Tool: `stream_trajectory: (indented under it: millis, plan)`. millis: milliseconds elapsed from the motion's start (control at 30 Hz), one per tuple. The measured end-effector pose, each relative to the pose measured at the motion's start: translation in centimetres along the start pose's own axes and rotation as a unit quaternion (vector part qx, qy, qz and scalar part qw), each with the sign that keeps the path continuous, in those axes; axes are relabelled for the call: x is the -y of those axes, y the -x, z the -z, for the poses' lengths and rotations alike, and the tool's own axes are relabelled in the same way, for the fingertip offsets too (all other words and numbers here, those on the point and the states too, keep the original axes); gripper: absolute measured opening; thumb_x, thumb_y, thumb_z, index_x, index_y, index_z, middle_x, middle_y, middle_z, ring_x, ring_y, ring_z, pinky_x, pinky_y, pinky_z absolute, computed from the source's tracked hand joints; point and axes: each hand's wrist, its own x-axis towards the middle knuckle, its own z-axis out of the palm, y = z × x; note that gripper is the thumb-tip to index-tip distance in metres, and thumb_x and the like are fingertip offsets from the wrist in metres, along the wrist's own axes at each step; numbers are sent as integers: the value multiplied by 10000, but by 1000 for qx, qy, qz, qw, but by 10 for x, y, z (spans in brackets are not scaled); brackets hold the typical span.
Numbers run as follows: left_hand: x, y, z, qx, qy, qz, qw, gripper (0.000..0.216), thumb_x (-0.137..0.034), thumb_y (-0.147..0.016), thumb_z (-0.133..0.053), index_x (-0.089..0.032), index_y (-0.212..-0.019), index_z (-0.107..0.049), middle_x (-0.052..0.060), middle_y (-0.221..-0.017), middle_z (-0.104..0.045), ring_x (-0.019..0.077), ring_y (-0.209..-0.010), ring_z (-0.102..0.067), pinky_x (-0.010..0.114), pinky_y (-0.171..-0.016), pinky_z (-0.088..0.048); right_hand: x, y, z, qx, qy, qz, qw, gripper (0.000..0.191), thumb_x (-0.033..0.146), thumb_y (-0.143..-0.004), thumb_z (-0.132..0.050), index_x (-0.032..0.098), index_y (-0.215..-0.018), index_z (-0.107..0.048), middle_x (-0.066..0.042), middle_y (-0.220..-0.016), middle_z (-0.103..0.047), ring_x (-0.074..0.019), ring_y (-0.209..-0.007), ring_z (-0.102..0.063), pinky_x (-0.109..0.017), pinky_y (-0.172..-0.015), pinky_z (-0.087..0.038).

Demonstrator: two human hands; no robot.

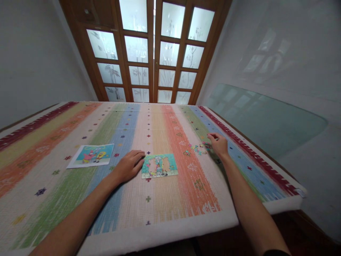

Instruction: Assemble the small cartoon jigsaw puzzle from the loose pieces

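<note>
A partly assembled jigsaw puzzle (172, 166) lies on the striped cloth in front of me, its frame joined and gaps showing in its middle on both sides of a cartoon figure. At its left edge rests my left hand (130, 165), palm down with fingers stretched out. My right hand (218, 144) is over the right side of the cloth with thumb and forefinger pinched; whatever may be between them is too small to make out. Beside and below it lie several loose puzzle pieces (197, 149), with a small cluster of pieces (187, 153) nearer the puzzle.
Left of my left hand lies a printed picture sheet (98, 155) with cartoon characters. The striped tablecloth (165, 202) hangs over the table's front edge. A glass-paned wooden door (153, 53) stands behind the table, and a wall (279, 71) rises to the right.
</note>
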Motion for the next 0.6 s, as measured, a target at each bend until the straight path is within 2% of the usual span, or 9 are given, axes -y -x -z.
stream_trajectory:
  millis: [133,367,500,600]
  plan:
    - [2,0,0,2,-4,-5,1000,298,-337,-1038,-427,-193,-1144,-667,125,-1191,-718,277,-1114,-671,481,-999,-549,-21,4,5,-10,40,-3,999,322,409,-841,-503,175,-783,-716,-148,-822,-751,-266,-753,-635,-414,-808,-486]
    - [3,2,0,1,-20,-12,1000,308,-345,-1062,-395,-186,-1194,-624,123,-1186,-718,273,-1104,-673,461,-981,-553,-32,6,6,20,105,32,994,225,306,-800,-518,201,-705,-693,-146,-818,-747,-271,-768,-605,-408,-818,-469]
    - [0,2,2,2,-19,-24,1000,341,-424,-1027,-493,-192,-1254,-599,130,-1232,-698,296,-1137,-656,479,-997,-539,-35,7,7,36,139,45,989,240,288,-814,-508,194,-719,-708,-148,-838,-744,-288,-818,-610,-414,-827,-468]
    - [-3,2,4,19,-12,-49,999,482,-498,-975,-587,-196,-1350,-556,139,-1324,-663,325,-1222,-616,507,-1058,-499,-36,7,8,45,157,53,985,249,279,-832,-505,190,-744,-720,-145,-848,-742,-290,-832,-613,-408,-828,-467]
